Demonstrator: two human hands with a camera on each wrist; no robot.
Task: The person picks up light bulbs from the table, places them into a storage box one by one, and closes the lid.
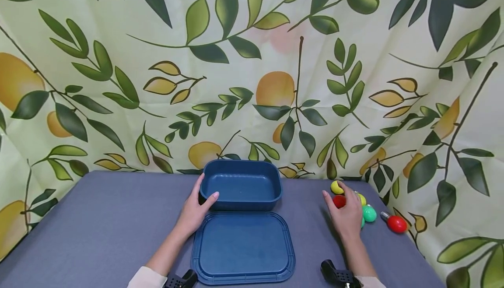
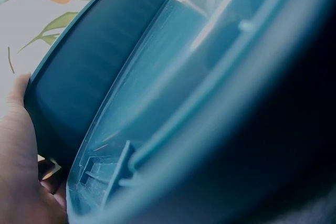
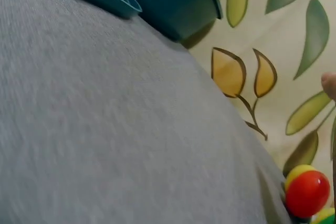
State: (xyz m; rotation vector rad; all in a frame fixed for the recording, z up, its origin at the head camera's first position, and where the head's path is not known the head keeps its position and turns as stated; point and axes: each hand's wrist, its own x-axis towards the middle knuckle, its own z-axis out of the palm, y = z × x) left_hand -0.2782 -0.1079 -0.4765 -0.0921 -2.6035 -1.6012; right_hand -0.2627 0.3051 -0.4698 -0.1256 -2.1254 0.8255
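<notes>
**Left hand point(image 1: 194, 208) at the blue box point(image 1: 244, 187), right hand point(image 1: 348, 215) over the red piece point(image 1: 339, 201)**

Nearest to us, in the middle of the table point(image 1: 118, 226), the blue lid point(image 1: 244, 248) lies flat, just in front of the box. We think it is put there so that the top of the box stays uncovered and within reach.

To the right, near the table's edge, we see a red bulb point(image 1: 397, 224) with a grey ribbed end, lying on its side. Left of it is a green piece point(image 1: 369, 213), and a second green piece point(image 1: 362, 223) is partly hidden behind the right hand.

This hand comes over the group from the near side, its thumb and fingers parted; we cannot tell if they touch the red piece, and we see nothing lifted.

The left hand is spread round the left near corner of the upright box, fingers rather straight, touching but not clenched, probably to keep it steady.

Farther, on the right, are a second yellow piece point(image 1: 362, 198) and the yellow piece point(image 1: 336, 187). Behind everything hangs the printed cloth point(image 1: 236, 117).
</notes>
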